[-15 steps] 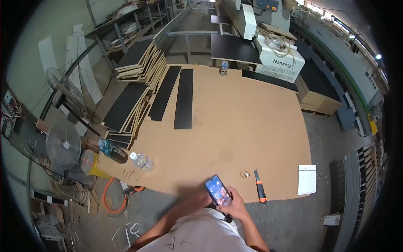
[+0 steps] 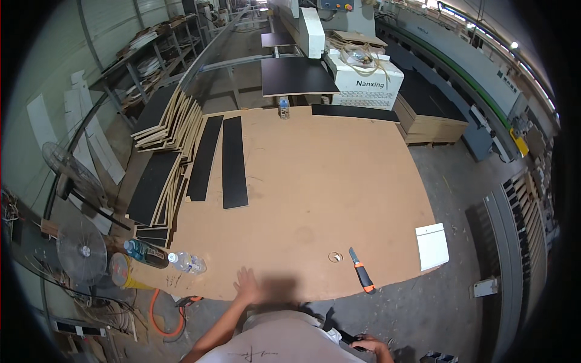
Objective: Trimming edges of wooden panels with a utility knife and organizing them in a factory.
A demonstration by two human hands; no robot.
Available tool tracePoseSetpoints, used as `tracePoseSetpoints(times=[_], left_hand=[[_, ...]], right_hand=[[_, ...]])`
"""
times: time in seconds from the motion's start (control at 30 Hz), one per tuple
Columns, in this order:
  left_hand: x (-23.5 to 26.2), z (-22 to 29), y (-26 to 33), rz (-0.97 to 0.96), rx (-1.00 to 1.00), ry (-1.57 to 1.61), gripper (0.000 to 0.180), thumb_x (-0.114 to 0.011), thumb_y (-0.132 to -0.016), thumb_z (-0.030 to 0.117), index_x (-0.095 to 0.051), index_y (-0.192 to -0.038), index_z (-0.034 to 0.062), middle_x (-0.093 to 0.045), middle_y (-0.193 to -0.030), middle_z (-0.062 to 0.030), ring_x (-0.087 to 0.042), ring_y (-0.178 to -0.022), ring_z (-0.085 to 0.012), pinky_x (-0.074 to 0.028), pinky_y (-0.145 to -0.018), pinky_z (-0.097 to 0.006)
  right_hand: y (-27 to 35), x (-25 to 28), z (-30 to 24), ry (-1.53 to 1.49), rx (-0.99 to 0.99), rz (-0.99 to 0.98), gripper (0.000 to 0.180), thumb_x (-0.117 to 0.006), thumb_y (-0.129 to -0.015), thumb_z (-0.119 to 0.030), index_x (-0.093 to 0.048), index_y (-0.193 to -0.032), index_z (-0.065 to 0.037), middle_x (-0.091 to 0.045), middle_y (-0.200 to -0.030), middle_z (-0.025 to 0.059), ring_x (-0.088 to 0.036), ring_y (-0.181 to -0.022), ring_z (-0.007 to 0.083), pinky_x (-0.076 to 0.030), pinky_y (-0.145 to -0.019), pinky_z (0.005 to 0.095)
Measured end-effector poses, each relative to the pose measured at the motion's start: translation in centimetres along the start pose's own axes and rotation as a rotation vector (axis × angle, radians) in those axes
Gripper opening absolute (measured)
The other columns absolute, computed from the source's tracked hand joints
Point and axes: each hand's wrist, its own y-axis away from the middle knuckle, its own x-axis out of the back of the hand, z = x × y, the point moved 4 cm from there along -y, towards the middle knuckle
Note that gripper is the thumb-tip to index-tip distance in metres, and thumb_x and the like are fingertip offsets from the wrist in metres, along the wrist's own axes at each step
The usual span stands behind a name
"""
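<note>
Fingers spread, left hand (image 2: 247,285) lies flat on the board's (image 2: 315,181) near edge, between water bottle (image 2: 186,262) and knife (image 2: 362,270). Right hand (image 2: 369,345) hangs low at the hip, apparently gripping something dark. Next: reaching for the knife, I'd judge.

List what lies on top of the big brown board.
On the brown board: two black panels, a utility knife, a tape roll, a lying clear bottle, a white piece and the left hand. What the hand covers is hidden.
</note>
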Motion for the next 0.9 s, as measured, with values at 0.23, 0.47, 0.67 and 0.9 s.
tracePoseSetpoints(times=[0.23, 0.47, 0.67, 0.9], left_hand=[[-4.6, -2.8, -2.1, -0.124, -0.058, -0.163, 0.128, -0.065, -0.074, 0.068, 0.007, -0.148, -0.0070, 0.017, -0.153, -0.0327, 0.021, -0.140, -0.0506, 0.001, -0.104, -0.074], [-4.5, -3.4, -2.3, -0.124, -0.038, -0.170, 0.128, -0.064, -0.074, 0.069, 0.009, -0.149, -0.0057, 0.019, -0.154, -0.0309, 0.023, -0.140, -0.0502, 0.003, -0.103, -0.074], [-5.4, -4.0, -2.5, -0.119, -0.085, -0.125, 0.129, -0.062, -0.076, 0.070, 0.012, -0.147, -0.0076, 0.020, -0.153, -0.0320, 0.023, -0.139, -0.0517, 0.004, -0.101, -0.076], [-4.0, -3.1, -1.2, -0.118, -0.109, -0.089, 0.130, -0.057, -0.076, 0.075, 0.012, -0.147, -0.0094, 0.020, -0.152, -0.0344, 0.023, -0.138, -0.0534, 0.005, -0.099, -0.078]], right_hand=[[0.5, -1.7, -2.3, -0.462, 0.209, -0.049, 0.065, -0.072, -0.075, -0.027, -0.055, -0.134, -0.004, -0.057, -0.084, -0.0001, -0.050, -0.071, 0.0087, -0.039, -0.055, 0.0260], [-6.6, -1.3, -10.2, -0.148, 0.217, -0.194, 0.073, -0.070, -0.072, -0.045, -0.055, -0.137, -0.013, -0.064, -0.106, 0.0044, -0.054, -0.096, 0.0138, -0.045, -0.076, 0.0304], [-9.2, -2.3, -13.8, 0.310, 0.092, -0.140, 0.056, -0.061, -0.079, -0.053, -0.066, -0.110, -0.007, -0.059, -0.074, 0.0046, -0.049, -0.058, 0.0145, -0.043, -0.053, 0.0318], [-0.4, 2.6, -5.4, -0.042, 0.014, -0.154, 0.042, -0.070, -0.076, -0.053, -0.068, -0.088, -0.013, -0.048, -0.060, -0.0056, -0.043, -0.052, 0.0066, -0.031, -0.046, 0.0235]])
